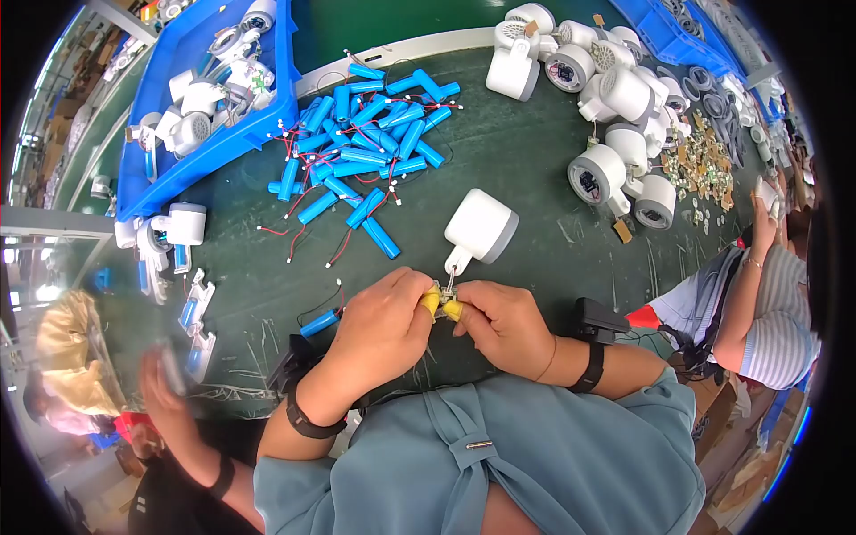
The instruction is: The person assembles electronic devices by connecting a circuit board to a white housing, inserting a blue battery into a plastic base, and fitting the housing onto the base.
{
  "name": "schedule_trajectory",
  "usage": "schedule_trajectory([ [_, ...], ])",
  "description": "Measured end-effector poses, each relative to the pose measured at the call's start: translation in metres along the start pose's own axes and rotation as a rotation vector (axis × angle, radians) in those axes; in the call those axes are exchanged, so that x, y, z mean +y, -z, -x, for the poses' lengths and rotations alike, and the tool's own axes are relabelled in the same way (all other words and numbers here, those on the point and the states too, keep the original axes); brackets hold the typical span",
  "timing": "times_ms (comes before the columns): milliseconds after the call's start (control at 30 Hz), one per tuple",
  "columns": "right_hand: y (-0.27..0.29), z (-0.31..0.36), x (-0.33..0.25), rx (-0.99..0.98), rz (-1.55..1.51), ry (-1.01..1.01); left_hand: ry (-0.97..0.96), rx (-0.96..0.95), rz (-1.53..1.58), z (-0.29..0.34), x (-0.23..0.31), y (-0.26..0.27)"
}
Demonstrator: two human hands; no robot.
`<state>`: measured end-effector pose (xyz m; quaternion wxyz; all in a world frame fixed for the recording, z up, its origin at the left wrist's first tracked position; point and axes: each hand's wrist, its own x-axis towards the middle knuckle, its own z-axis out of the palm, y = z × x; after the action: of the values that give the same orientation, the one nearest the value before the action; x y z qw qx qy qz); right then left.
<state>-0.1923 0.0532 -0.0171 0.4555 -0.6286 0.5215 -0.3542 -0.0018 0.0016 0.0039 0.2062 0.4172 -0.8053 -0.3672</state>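
At the left, a blue bin (294, 76) is filled with white parts, and blue cells (361, 153) are strewn on the green worktop (535, 245). The left hand's (385, 312) grip is pinched on a small part (448, 293), shared with the right hand (510, 325), whose fingertips are likewise pressed onto it. Just beyond, a white housing (480, 223) is laid with its stem toward them. Its shell is judged light, stiff and slippery, best held round the body; the small part seems fragile, best taken by its edges.
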Motion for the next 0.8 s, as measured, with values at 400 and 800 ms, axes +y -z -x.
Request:
schedule_trajectory([
  [400,-0.009,-0.003,0.008,0.086,0.19,0.09,0.062,0.189,0.109,0.011,0.017,-0.023],
  [800,0.012,0.009,-0.004,0.153,0.084,0.181,0.077,0.068,-0.028,0.009,0.015,-0.011],
])
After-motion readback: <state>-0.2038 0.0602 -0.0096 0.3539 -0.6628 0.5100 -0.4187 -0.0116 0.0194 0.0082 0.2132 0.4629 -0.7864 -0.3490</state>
